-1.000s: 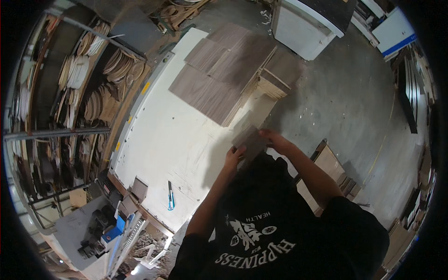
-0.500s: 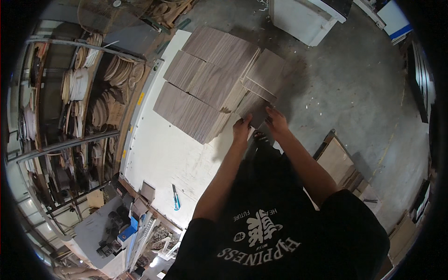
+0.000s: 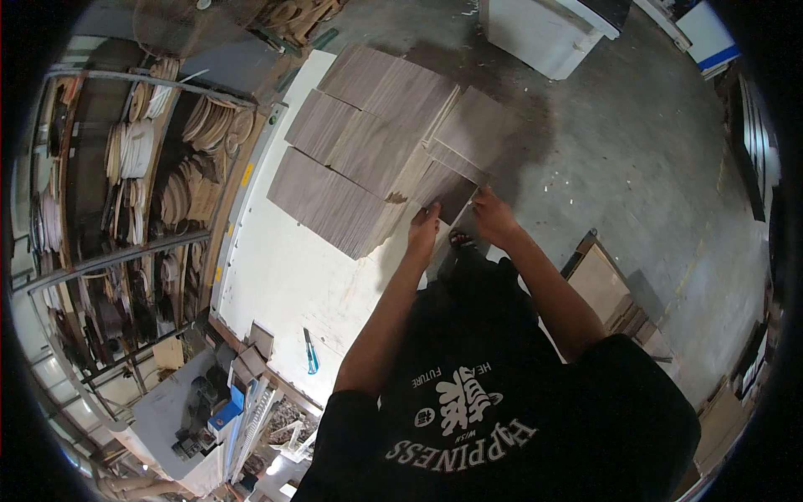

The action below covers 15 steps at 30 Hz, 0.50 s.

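Stacks of grey-brown wood-grain panels [image 3: 326,197] lie close together on a white worktable. At the near right end of the stacks, a darker wood-grain panel [image 3: 452,194] is between my two hands. My left hand [image 3: 424,230] is closed on its near left part, thumb on top and the other fingers mostly hidden. My right hand [image 3: 495,217] pinches its right corner, with the fingertips at the edge. Part of this panel sits under or against a neighbouring panel [image 3: 477,125]; which of the two, I cannot tell.
A blue utility knife [image 3: 310,351] lies on the white worktable [image 3: 276,289]. Shelves [image 3: 125,255] full of rolled edging and offcuts stand to the left. A white cabinet [image 3: 539,38] is on the floor at the far side, and boards [image 3: 598,280] lean at the right.
The whole view has shifted slightly left. My hands stay at the same panel, and a pale edge of it now shows more between them.
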Motion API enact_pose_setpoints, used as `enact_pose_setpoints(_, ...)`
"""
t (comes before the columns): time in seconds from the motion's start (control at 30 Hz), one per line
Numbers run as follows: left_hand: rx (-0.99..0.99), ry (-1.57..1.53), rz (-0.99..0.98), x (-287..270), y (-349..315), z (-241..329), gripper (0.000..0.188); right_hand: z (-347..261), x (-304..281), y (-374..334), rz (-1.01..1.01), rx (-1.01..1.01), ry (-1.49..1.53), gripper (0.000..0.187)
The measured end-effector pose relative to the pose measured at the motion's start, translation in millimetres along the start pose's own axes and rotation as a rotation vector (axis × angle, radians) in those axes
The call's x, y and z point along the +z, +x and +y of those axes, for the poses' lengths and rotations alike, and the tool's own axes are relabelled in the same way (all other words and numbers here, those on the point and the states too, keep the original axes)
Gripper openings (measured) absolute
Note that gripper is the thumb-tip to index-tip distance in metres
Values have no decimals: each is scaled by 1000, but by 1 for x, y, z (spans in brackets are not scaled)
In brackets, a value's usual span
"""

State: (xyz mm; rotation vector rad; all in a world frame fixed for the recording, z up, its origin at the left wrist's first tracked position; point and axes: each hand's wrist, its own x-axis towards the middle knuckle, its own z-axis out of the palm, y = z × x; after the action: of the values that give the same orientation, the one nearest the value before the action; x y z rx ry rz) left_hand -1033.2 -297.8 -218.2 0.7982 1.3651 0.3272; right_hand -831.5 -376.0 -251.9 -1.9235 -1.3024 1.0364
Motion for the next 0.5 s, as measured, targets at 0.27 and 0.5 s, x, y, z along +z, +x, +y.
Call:
enact_pose_setpoints(0.27,-8,-192,-112,-52,-43,-55,55,-58,-59,30,-272,157,-1205,56)
enact_pose_setpoints(0.5,242,-153,-292,-111,-49,-101,52,-59,-41,80,291,319,1749,110)
